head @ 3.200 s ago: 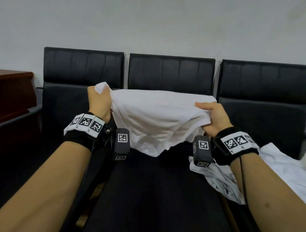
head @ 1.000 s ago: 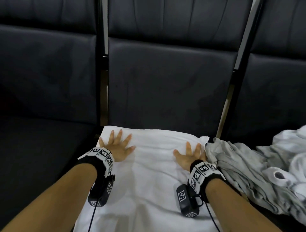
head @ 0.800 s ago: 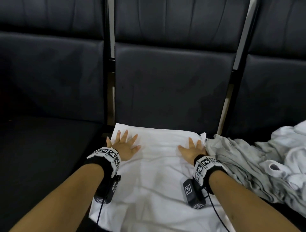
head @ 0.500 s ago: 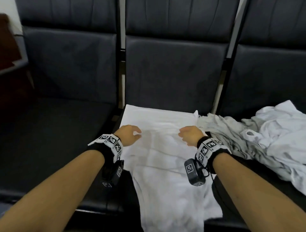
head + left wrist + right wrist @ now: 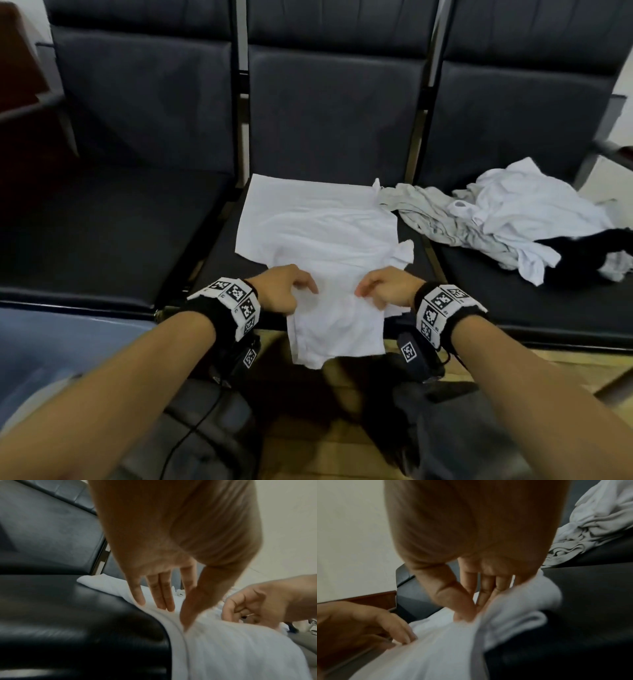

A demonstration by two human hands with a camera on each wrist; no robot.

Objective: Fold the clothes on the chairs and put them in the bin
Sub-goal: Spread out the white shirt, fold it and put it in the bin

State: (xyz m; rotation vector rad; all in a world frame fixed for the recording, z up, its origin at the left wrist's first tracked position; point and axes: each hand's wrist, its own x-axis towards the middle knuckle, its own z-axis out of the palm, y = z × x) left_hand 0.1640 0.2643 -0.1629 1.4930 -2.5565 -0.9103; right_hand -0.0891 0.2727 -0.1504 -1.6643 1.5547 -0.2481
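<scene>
Both hands (image 5: 334,294) fingertips-down on white shirt (image 5: 318,226)

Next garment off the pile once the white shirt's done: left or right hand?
Right, likely. The pile of clothes lies on the seat on that side, next to the right hand. The left hand would have to cross the white shirt.
</scene>
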